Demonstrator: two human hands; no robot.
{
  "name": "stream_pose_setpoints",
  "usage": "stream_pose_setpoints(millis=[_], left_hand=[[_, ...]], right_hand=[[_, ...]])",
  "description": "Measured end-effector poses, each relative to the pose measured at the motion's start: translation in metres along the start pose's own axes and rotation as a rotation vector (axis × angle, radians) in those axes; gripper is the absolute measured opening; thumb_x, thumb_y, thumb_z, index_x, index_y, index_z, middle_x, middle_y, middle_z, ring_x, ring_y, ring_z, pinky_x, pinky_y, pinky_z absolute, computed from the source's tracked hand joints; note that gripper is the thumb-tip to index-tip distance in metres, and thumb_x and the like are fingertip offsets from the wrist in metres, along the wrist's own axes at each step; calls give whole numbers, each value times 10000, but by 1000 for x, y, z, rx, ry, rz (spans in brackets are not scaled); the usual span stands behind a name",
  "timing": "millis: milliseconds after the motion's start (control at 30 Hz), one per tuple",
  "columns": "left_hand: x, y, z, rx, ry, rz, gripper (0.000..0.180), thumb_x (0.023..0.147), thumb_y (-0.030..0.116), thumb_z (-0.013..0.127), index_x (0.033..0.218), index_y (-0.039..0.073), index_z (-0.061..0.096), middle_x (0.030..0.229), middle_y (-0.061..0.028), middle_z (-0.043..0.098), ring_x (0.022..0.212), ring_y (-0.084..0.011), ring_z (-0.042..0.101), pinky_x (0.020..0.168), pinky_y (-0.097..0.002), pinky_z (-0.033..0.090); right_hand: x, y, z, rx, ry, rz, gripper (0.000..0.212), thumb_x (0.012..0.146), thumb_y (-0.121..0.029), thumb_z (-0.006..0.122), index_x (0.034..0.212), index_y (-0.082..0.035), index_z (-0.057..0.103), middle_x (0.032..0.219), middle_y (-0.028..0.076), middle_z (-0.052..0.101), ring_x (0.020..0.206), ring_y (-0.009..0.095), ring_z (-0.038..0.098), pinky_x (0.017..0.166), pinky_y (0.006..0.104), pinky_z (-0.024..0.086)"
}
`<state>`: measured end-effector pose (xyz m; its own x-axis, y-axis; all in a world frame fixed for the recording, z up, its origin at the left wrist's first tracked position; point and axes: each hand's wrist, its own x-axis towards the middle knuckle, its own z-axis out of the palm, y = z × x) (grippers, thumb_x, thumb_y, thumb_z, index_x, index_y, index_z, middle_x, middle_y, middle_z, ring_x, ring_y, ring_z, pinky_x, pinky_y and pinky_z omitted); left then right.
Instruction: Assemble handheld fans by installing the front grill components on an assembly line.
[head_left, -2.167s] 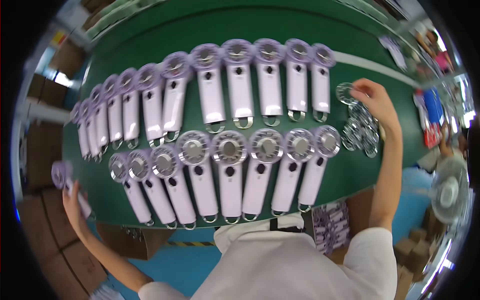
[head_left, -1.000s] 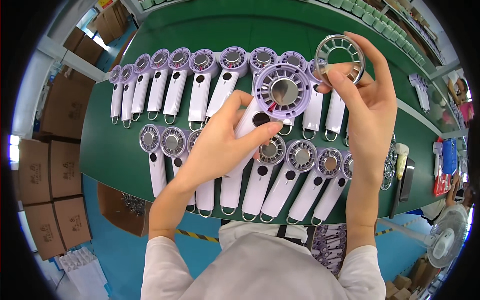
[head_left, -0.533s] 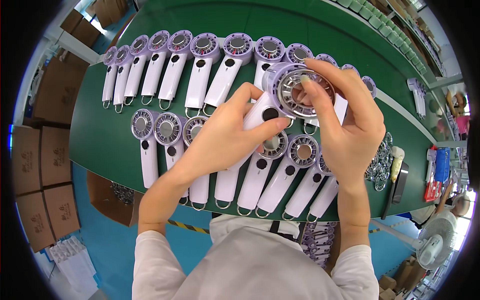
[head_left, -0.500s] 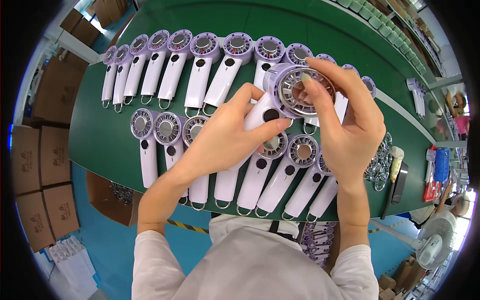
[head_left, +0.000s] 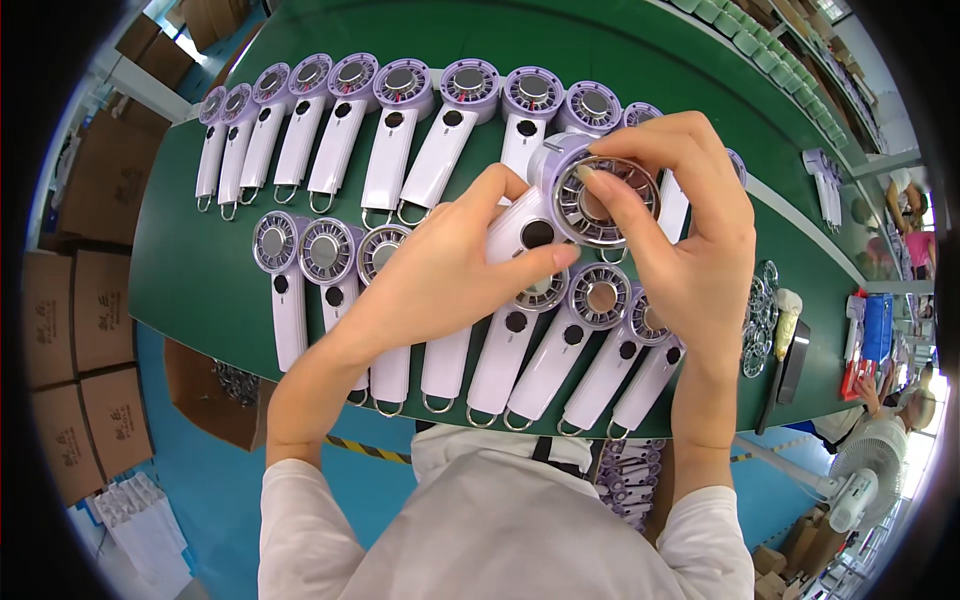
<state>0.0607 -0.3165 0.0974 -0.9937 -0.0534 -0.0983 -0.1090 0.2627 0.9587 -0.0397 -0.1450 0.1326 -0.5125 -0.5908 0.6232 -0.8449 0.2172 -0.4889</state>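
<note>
A white and purple handheld fan (head_left: 537, 234) is held up over the table, its head tilted toward the right. My left hand (head_left: 435, 270) is closed around its handle, thumb lying beside the dark oval button. At the fan's head my right hand (head_left: 700, 215) grips a shiny chrome ring cover (head_left: 600, 238), thumb on its face and forefinger over its upper rim. The cover lies against the front of the head; whether it is seated I cannot tell. Below my hands is a front row of similar fans (head_left: 540, 375), and a back row (head_left: 390, 160) lies beyond.
Loose chrome rings (head_left: 757, 330) are piled on the green table (head_left: 200, 290) at right, near a dark bar-shaped object (head_left: 790, 375). A cardboard box (head_left: 205, 390) stands below the left edge. Far right are a standing fan (head_left: 865, 480) and another person (head_left: 905, 410).
My right hand has shifted slightly left with its fingers more bent, and the chrome cover has turned a little on the fan head. The whole view has moved slightly.
</note>
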Motion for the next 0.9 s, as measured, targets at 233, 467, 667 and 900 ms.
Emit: stream_pose_setpoints(millis=[233, 467, 667, 900], left_hand=[[-3, 3, 4, -106, 19, -1, 425, 966, 395, 657, 1020, 2, 505, 693, -93, 641, 570, -171, 617, 530, -311, 464], [-11, 16, 1, 56, 36, 120, 357, 1025, 344, 560, 1007, -6, 492, 660, -100, 617, 551, -182, 620, 512, -310, 460], [-11, 14, -1, -15, 78, 137, 323, 1019, 312, 566, 1021, -4, 497, 636, -116, 601, 527, -208, 616, 503, -320, 467], [-22, 8, -14, 18, 176, 94, 384, 1000, 329, 577, 1123, -31, 526, 632, -150, 625, 557, -262, 648, 527, -384, 473]], right_hand=[[-1, 1, -7, -29, -33, -51, 226, 770, 7, 757, 988, -18, 700, 982, 88, 621, 875, 178, 595, 782, 289, 481], [-1, 6, -7, 313, -72, 82, 348, 791, -18, 743, 1132, -8, 674, 1237, 136, 618, 1173, 223, 567, 1037, 355, 423], [-6, 21, -21, 601, -402, 303, 805, 768, -116, 821, 1458, -2, 422, 1375, 108, 532, 1257, 215, 524, 1098, 370, 396], [5, 2, 0, 723, -374, 398, 686, 835, -95, 787, 1434, -33, 459, 1300, 117, 585, 1180, 190, 588, 1016, 341, 469]])
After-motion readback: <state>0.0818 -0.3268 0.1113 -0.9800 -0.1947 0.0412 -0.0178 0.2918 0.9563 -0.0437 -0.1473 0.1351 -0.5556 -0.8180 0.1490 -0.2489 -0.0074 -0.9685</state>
